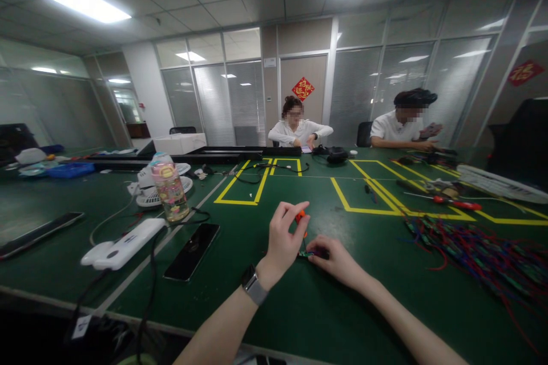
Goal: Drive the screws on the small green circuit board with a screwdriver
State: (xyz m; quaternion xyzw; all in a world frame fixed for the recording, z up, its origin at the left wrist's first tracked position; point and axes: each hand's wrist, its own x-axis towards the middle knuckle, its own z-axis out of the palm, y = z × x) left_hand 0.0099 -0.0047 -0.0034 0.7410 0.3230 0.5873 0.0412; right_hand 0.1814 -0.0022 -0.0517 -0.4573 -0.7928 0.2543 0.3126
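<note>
My left hand (283, 232), with a watch on its wrist, is raised over the green table and closed around the orange handle of a small screwdriver (301, 217). The tool points down, its lower end at a small green circuit board (303, 254). Fingers of my right hand (330, 256) pinch that board at the table surface, and dark wires show by the fingertips. Part of the board is hidden behind the fingers, so I cannot tell exactly where the tip touches.
To the right lies a heap of red and blue wired boards (475, 256), with a red screwdriver (458, 203) beyond it. On the left are a phone (192, 252), a white device (128, 245), a bottle (171, 194) and a fan (148, 198). Two people sit across the table.
</note>
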